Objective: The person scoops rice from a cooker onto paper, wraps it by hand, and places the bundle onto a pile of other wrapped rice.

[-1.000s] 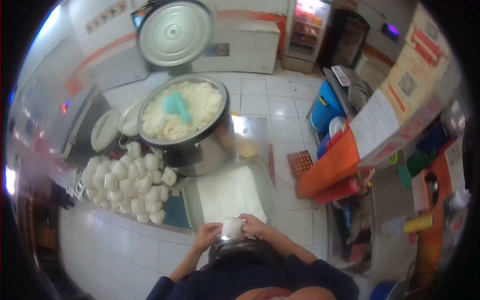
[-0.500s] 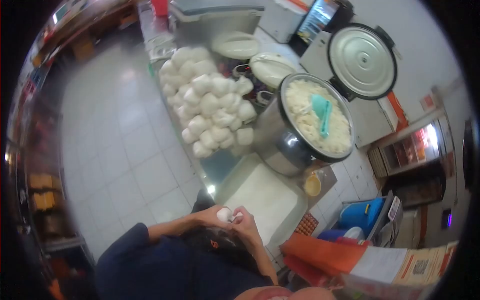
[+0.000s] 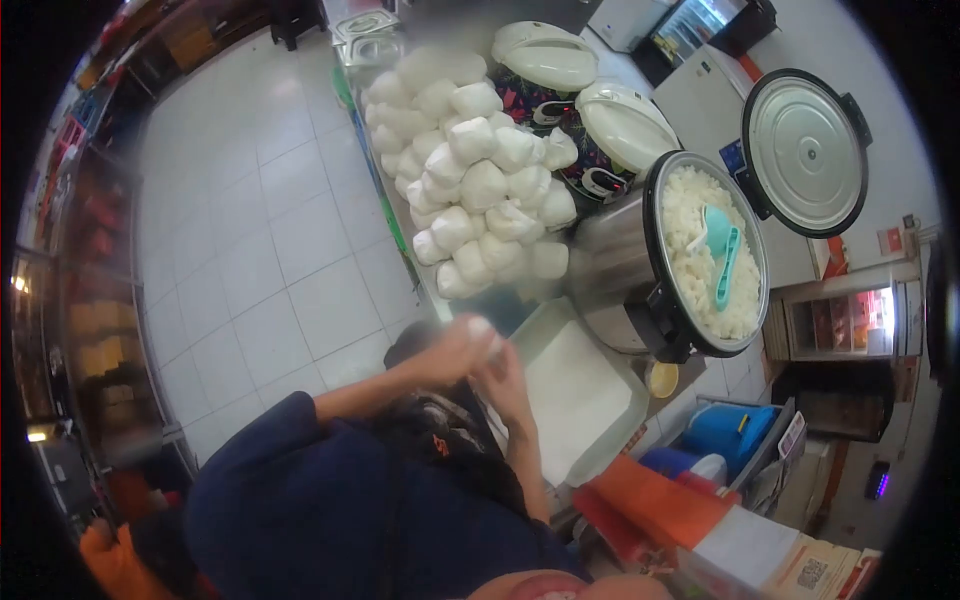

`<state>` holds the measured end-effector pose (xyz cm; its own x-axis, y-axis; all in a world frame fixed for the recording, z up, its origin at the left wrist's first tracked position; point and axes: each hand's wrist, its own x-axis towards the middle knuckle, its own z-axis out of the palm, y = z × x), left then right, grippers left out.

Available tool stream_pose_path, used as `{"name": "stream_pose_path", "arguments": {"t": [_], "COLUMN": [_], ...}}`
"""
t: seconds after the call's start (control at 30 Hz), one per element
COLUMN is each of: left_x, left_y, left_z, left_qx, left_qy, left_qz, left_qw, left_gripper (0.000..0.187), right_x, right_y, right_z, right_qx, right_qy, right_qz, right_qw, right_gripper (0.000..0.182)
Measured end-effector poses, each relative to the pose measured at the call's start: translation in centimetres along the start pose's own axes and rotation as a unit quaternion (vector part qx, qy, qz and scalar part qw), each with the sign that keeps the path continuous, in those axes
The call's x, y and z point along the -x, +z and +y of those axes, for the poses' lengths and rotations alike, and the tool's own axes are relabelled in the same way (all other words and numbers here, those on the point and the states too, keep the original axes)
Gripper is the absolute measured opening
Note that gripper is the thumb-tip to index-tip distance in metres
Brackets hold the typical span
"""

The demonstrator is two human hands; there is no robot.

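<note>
My left hand (image 3: 452, 352) is closed around a small white wrapped bundle (image 3: 481, 327), at the near end of the pile. Close against it, my right hand (image 3: 502, 384) has its fingers bent in at the bundle; motion smears both hands. Beyond them a large heap of similar white bundles (image 3: 483, 187) is piled on the table. Beneath and to the right of my hands lies a pale rectangular tub (image 3: 612, 420) with a white layer inside. A big steel rice cooker (image 3: 620, 265) stands behind the tub, full of cooked rice (image 3: 700, 295) with a turquoise scoop (image 3: 728, 265) resting in it.
The cooker's round lid (image 3: 806, 150) is raised at the right. Two smaller flowered cookers with white lids (image 3: 628, 125) stand behind the heap. A yellowish cup (image 3: 661, 379) sits beside the tub. Orange folders (image 3: 655, 500) and a blue container (image 3: 728, 440) are at lower right.
The view has shifted, so the table things appear farther right. Both hands, together at the bundle, have risen toward the heap and are now blurred.
</note>
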<state>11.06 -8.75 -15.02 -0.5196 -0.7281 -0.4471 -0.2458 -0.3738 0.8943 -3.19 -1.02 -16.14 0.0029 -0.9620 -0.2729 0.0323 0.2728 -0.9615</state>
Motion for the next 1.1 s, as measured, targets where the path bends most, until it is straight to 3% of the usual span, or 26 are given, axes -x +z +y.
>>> {"name": "stream_pose_path", "arguments": {"t": [0.03, 0.07, 0.1, 0.17, 0.2, 0.23, 0.27, 0.3, 0.43, 0.5, 0.57, 0.63, 0.67, 0.8, 0.93, 1.0, 1.07, 1.1], "left_x": [-1.1, -2.1, -3.1, -5.1, -5.8, -6.3, -6.9, -8.1, -9.3, -9.2, -9.3, -9.8, -10.0, -8.5, -8.4, -8.6, -9.4, -9.5], "left_y": [-1.1, -2.3, -3.4, -5.4, -6.5, -7.5, -8.4, -9.1, -10.4, -10.9, -11.3, -11.4, -11.6, -10.8, -8.9, -6.3, -2.6, -0.6], "left_z": [0.1, 0.2, 0.5, 1.4, 2.2, 3.2, 3.9, 3.1, 2.2, 3.1, 2.9, 2.4, 1.9, 4.1, 6.2, 10.8, 16.5, 19.9], "left_qx": [-0.024, -0.049, -0.051, 0.037, 0.035, -0.146, -0.319, -0.383, -0.325, -0.362, -0.314, -0.265, -0.269, -0.267, -0.267, -0.227, -0.172, -0.146], "left_qy": [0.047, 0.095, 0.089, 0.232, 0.230, 0.286, 0.334, 0.353, 0.375, 0.402, 0.413, 0.428, 0.438, 0.459, 0.510, 0.563, 0.572, 0.555], "left_qz": [0.006, 0.013, 0.005, 0.106, 0.096, 0.166, 0.231, 0.263, 0.216, 0.248, 0.230, 0.218, 0.210, 0.200, 0.219, 0.163, 0.070, 0.018], "left_qw": [0.999, 0.994, 0.995, 0.966, 0.968, 0.932, 0.856, 0.812, 0.841, 0.804, 0.823, 0.836, 0.832, 0.824, 0.788, 0.778, 0.799, 0.819], "left_gripper": [0.059, 0.058, 0.058, 0.057, 0.057, 0.057, 0.058, 0.058, 0.059, 0.055, 0.053, 0.050, 0.050, 0.044, 0.039, 0.033, 0.027, 0.023], "right_x": [-1.8, -3.0, -5.3, -9.6, -11.3, -12.8, -14.1, -14.9, -14.5, -13.7, -12.7, -10.2, -9.2, -4.9, -4.1, -6.0, -8.5, -9.8], "right_y": [1.4, 2.2, 2.4, 2.9, 3.4, 3.6, 3.8, 3.9, 4.6, 4.3, 3.7, 2.6, 1.2, -4.6, -14.8, -21.1, -24.3, -25.8], "right_z": [-1.7, -4.0, -3.0, -4.8, -6.1, -6.5, -6.5, -6.5, -5.9, -5.4, -6.2, -10.2, -11.6, -19.0, -24.8, -24.6, -25.6, -25.9], "right_qx": [-0.061, -0.014, -0.075, -0.113, -0.112, -0.113, 0.052, 0.217, 0.316, 0.324, 0.332, 0.146, 0.149, 0.133, 0.419, 0.520, 0.576, 0.571], "right_qy": [-0.004, -0.021, -0.074, -0.075, -0.071, -0.070, -0.089, -0.101, -0.145, -0.128, -0.119, -0.022, -0.026, -0.281, -0.235, -0.167, 0.042, 0.098], "right_qz": [0.069, 0.122, 0.135, 0.160, 0.197, 0.207, 0.271, 0.323, 0.334, 0.343, 0.370, 0.367, 0.401, 0.539, 0.617, 0.584, 0.517, 0.464], "right_qw": [0.996, 0.992, 0.985, 0.978, 0.971, 0.969, 0.957, 0.916, 0.876, 0.873, 0.860, 0.918, 0.904, 0.783, 0.623, 0.601, 0.631, 0.670], "right_gripper": [0.054, 0.051, 0.052, 0.051, 0.051, 0.051, 0.044, 0.038, 0.019, 0.020, 0.020, 0.022, 0.022, 0.025, 0.024, 0.029, 0.033, 0.031]}}
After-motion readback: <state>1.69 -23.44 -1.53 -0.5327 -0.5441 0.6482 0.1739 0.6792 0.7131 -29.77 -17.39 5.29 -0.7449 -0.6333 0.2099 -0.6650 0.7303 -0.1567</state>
